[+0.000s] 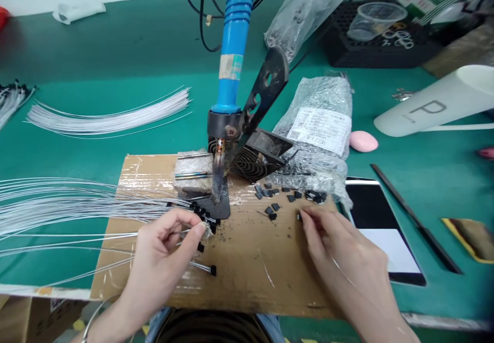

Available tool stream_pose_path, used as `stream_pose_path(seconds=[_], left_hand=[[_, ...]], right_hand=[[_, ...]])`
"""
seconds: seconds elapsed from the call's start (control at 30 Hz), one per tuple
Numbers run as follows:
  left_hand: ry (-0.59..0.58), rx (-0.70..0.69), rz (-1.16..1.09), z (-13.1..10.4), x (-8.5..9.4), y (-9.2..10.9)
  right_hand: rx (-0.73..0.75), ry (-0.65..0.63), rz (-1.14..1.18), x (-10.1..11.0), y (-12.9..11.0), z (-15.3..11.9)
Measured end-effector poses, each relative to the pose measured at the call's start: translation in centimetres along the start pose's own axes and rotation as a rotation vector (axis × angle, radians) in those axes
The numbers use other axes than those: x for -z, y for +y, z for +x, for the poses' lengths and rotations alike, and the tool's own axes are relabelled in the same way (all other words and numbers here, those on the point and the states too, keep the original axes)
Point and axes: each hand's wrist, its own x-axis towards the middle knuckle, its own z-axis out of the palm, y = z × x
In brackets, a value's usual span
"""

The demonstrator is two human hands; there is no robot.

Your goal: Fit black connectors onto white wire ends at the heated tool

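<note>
My left hand [165, 253] is closed in a pinch over the cardboard, beside the black connector ends [203, 214] of a bundle of white wires [77, 206]. A small whitish bit shows at its fingertips, too small to name. To the right, my right hand [347, 255] pinches a small black connector [299, 216], mostly hidden by the fingers. Loose black connectors [273, 209] lie just beyond that hand. Between and above both hands, a blue soldering iron [231, 39] hangs tip down in a black metal holder [266, 85]. A worn block [193, 170] sits by its tip.
Cardboard [247, 281] covers the green bench before me. A second wire bundle [111, 114] lies at back left. On the right are a bubble-wrap bag [316, 121], a phone [386, 229], a dark flat bar [417, 219], a pink egg-shaped object [363, 141] and a black crate [370, 57].
</note>
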Motion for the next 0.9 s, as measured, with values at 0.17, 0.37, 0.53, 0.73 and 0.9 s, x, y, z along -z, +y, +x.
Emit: stream_pose_path(seconds=[0.17, 0.37, 0.53, 0.73, 0.9], left_hand=[[-0.011, 0.033, -0.034, -0.1, -0.1, 0.2], [-0.074, -0.001, -0.068, 0.2, -0.3, 0.1], [-0.124, -0.040, -0.128, 0.6, -0.3, 0.8], [-0.190, -0.027, -0.168, 0.7, -0.3, 2.0], [-0.196, -0.029, -0.228, 0.6, -0.3, 1.7]], right_hand=[[-0.180, -0.075, 0.199, 0.2, 0.4, -0.3], [-0.326, -0.074, 0.366, 0.0, -0.5, -0.8], [-0.689, -0.097, 0.904, 0.9, -5.3, -0.1], [-0.867, -0.260, 1.374, 2.2, -11.9, 2.1], [-0.872, -0.309, 1.383, 2.4, -13.1, 2.6]])
